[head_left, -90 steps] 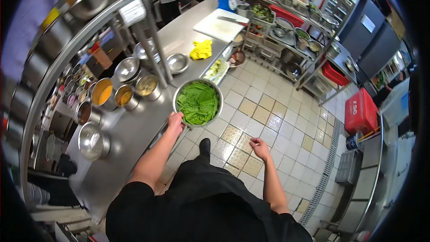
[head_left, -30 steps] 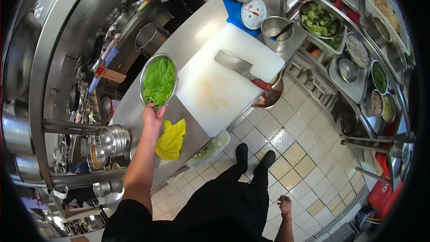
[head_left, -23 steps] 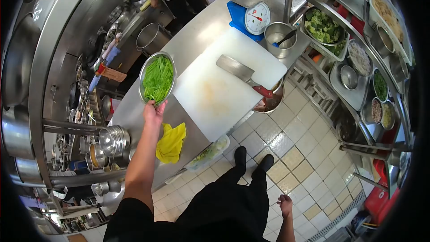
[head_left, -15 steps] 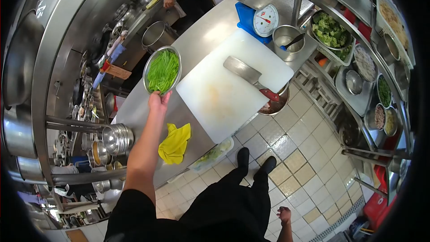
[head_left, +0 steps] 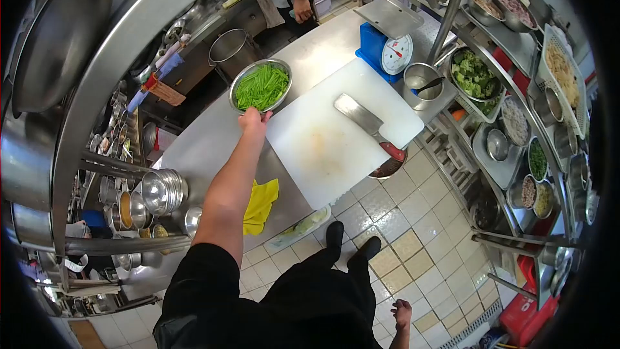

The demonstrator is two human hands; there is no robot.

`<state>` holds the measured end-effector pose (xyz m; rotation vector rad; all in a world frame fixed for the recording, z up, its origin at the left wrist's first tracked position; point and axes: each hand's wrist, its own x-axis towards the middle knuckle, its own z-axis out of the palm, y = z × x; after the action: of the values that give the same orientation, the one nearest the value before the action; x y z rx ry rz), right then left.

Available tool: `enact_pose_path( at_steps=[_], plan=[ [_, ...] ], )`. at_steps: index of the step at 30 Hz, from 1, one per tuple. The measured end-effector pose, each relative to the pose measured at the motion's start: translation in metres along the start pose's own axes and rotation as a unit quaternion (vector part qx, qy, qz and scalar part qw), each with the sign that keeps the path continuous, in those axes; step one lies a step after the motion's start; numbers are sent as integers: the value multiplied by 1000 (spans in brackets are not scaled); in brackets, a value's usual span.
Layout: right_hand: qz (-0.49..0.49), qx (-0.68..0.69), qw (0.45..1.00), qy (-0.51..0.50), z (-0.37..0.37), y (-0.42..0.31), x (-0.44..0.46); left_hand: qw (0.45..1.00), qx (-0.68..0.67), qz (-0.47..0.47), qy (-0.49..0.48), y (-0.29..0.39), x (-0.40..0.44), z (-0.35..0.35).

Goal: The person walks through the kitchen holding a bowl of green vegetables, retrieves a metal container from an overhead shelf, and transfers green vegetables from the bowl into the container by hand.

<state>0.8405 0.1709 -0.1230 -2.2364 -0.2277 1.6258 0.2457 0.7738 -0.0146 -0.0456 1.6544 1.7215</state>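
Stainless-steel counter [head_left: 310, 45] in a busy restaurant kitchen, seen from above through a round, wide lens, with pale floor tiles [head_left: 413, 203] to the right and another person [head_left: 301, 8] standing beyond the counter. A round, shiny metal bowl [head_left: 289, 78] is filled with bright green vegetables [head_left: 261, 88], cut into slender strips and heaped loosely in a tangle. The wearer's left hand [head_left: 253, 120] reaches forward and grips the bowl at its near rim, the hand closed on the edge; the undersides of the fingers are hidden, so how far they wrap beneath cannot be told. The right hand [head_left: 402, 312] hangs low above the tiles, its fingers loosely curled and partly open. The bowl lies just past the left fingertips, over the counter's far side and well apart from the right hand; whether its base touches the steel is unclear. Just beside it is a white cutting board [head_left: 310, 155], on which a broad cleaver [head_left: 357, 114] with a red handle lies flat. Nearer the wearer, a crumpled yellow cloth [head_left: 261, 205] is partly hidden by the left forearm. A blue scale [head_left: 377, 52] stands behind the board
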Motion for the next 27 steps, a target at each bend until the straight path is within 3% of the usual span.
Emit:
enact_pose_path(
  at_steps=[4,20,23,27],
  plan=[
    [3,-12,1000,0,4,14,-2,999,21,22,19,-4,-6,-1],
    [-13,-66,997,45,-9,27,-28,988,-36,-50,-141,-20,37,-27],
    [-39,-65,996,49,-10,13,-21,967,-31,-134,-214,-4,22,-36],
    [-55,-82,994,55,-7,-26,-35,988,-6,-74,-134,2,-1,-35]
  ],
)
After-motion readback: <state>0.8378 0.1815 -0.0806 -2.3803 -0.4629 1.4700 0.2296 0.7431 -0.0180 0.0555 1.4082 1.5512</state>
